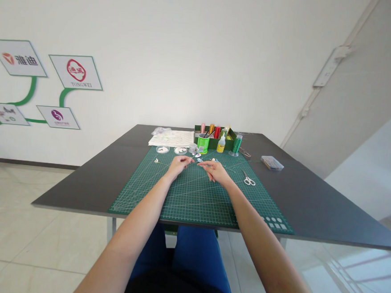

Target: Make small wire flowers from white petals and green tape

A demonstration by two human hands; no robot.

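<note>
My left hand (180, 164) is over the far half of the green cutting mat (191, 200), fingertips pinched together. What it holds is too small to make out; a thin dark line shows by the tips. Facing it across a small gap, my right hand (215, 170) has its index finger reaching left, with thumb and fingers closed around something too small to name. Small pale blue and white pieces (199, 160) lie just beyond the fingertips. Left of my left hand is a small white flower (156, 161) on a thin stem.
White-handled scissors (249, 180) lie at right, near a clear case (272, 163). At the back are two shallow dishes (162, 149), a green can (202, 145), a glue bottle (221, 144), a green spool (237, 144), white sheets (174, 138) and a green box (229, 144) with thread spools.
</note>
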